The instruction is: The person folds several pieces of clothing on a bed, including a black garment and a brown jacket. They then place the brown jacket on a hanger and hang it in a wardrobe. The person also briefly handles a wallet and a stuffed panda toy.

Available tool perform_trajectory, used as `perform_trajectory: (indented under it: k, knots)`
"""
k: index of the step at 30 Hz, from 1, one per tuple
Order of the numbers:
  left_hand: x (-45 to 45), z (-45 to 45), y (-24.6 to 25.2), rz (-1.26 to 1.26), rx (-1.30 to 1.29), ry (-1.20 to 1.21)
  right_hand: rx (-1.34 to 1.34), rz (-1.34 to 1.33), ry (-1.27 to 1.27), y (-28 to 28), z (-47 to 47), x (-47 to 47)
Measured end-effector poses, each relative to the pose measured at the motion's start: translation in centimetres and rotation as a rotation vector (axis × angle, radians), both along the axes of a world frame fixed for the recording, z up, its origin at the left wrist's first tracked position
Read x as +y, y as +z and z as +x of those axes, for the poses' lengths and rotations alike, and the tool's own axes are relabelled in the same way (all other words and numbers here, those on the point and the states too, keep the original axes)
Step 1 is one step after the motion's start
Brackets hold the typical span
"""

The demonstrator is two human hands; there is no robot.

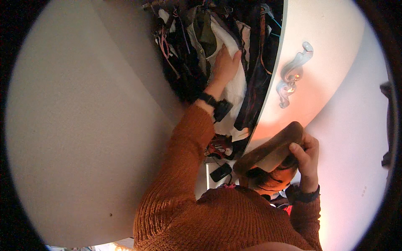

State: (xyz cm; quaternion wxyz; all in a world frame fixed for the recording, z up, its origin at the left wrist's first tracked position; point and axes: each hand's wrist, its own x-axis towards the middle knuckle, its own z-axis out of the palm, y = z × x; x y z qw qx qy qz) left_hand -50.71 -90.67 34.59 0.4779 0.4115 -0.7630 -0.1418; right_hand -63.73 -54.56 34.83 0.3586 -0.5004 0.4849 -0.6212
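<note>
My left hand (pixel 224 67) reaches into a dark closet and grips a white garment (pixel 238 84) among the hanging clothes. Its fingers are partly hidden by the cloth. A black band with a dark device (pixel 222 110) is on my left wrist. At the lower right, my right hand (pixel 306 153) holds a brown, long-edged item (pixel 273 144), thumb on its near side; its exact kind is unclear. A dark and orange patterned surface (pixel 274 180) shows just below it. An olive garment (pixel 204 29) hangs left of the white one.
A pale door (pixel 317 18) with an ornate, curled handle (pixel 292 77) stands to the right of the clothes. A large grey-beige panel (pixel 78 109) fills the left side. Below the clothes, a small black device (pixel 220 172) lies at a white-edged surface, near reddish items (pixel 220 147).
</note>
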Motion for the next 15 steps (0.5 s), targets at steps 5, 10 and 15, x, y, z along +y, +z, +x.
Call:
perform_trajectory:
  k: [5, 10, 15]
  knots:
    - [0.3, 5.2, 0.4, 0.024, -0.025, -0.023, -0.006, 0.037, 0.02, 0.2, 0.5, -0.6]
    - [-1.1, 7.4, 2.8, 0.036, 0.069, 0.031, -0.022, 0.022, 0.065, 0.1, 0.5, -1.0]
    - [-2.2, 8.2, 4.5, -0.076, 0.038, 0.014, 0.012, 0.013, -0.011, -0.4, 0.1, -0.9]
